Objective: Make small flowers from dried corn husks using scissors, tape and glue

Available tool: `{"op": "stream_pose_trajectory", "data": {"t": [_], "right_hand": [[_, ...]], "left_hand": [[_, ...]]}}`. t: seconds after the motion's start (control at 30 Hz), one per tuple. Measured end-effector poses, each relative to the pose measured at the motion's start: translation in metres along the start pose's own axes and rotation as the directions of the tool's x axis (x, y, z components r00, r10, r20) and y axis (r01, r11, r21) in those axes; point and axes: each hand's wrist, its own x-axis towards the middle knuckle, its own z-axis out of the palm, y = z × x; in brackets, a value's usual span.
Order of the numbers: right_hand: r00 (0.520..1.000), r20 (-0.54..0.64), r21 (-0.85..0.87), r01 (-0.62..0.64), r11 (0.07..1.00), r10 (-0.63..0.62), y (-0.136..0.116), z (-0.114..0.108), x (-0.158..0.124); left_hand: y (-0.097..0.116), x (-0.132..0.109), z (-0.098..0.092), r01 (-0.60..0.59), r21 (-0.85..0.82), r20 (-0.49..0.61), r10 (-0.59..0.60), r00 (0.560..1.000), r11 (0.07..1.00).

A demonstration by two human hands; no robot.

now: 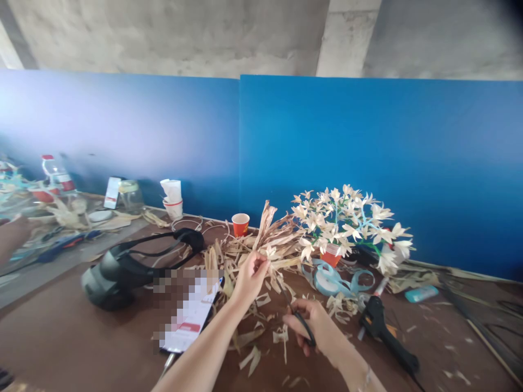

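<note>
head view: we hold our left hand (250,277) over the brown table (134,356), thumb and fingertips pinched together on a small pale flower (270,252), which sits just above the fingertips, in front of a heap of dry husk strips (281,234). our right hand (316,325), lower and nearer to us, has its fingers curled round the black handles of a pair of scissors (303,325); the blades point up and away, towards the left hand, and we cannot tell how far they stand apart. cut scraps (250,359) lie scattered below and between our hands.

beyond the right hand we see a bunch of pale flowers (347,218) on green and light blue stems, standing in an orange cup (330,257), with a roll of light blue ribbon (329,280) in front of it. to the right of our right hand lies a black glue gun (386,332). on our left are a phone (188,321), partly pixelated, and a dark headset (116,275); another orange cup (240,225) stands upright behind the husks, near the blue panel (327,141). at the far left, another person's hand (18,234) shows, blurred.
</note>
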Motion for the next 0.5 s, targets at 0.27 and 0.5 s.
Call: {"op": "stream_pose_trajectory", "data": {"t": [0.27,0.5], "right_hand": [[0.951,-0.289,-0.712,-0.138,0.689,-0.108,-0.007,-0.016,-0.027],[0.994,-0.086,-0.522,-0.108,0.846,0.073,-0.001,-0.038,-0.033]], "left_hand": [[0.013,0.007,-0.012,-0.002,0.117,-0.251,0.032,0.967,0.993],[0.012,0.023,-0.036,0.224,-0.037,-0.421,-0.218,0.881,0.974]]}}
